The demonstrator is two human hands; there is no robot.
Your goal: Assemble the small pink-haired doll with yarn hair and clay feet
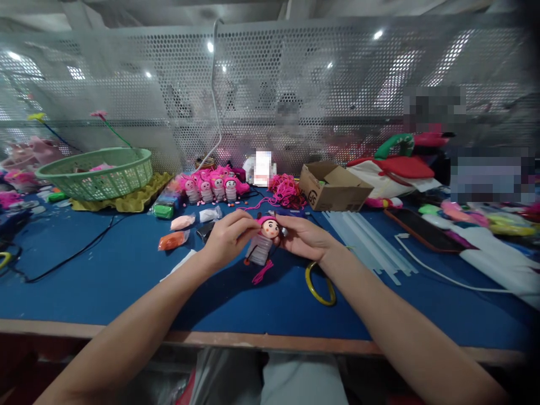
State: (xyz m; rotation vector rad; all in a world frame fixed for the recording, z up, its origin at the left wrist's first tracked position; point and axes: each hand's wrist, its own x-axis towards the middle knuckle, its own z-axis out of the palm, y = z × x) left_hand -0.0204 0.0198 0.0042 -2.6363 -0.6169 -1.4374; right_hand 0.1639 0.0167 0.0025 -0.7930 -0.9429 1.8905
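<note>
Above the blue tabletop I hold a small doll (259,250) with a pink head covering, a painted face and a ribbed, whitish body. Fingers of my left hand (228,239) pinch the pink part at its head. My right hand (304,236) grips the doll from the other side, by the head and upper body. A tuft of pink yarn (263,272) hangs under the body. Below my right wrist lies a yellow loop (319,286), partly hidden by the arm. Orange clay in a wrapper (173,241) and other small packets lie left of my left hand.
Several similar dolls (205,191) stand at the back, beside a heap of pink yarn (287,190). A cardboard box (335,188) and translucent sticks (367,242) are to the right, with a phone (422,229) beyond. A green basket (95,174) rests on an egg tray at left.
</note>
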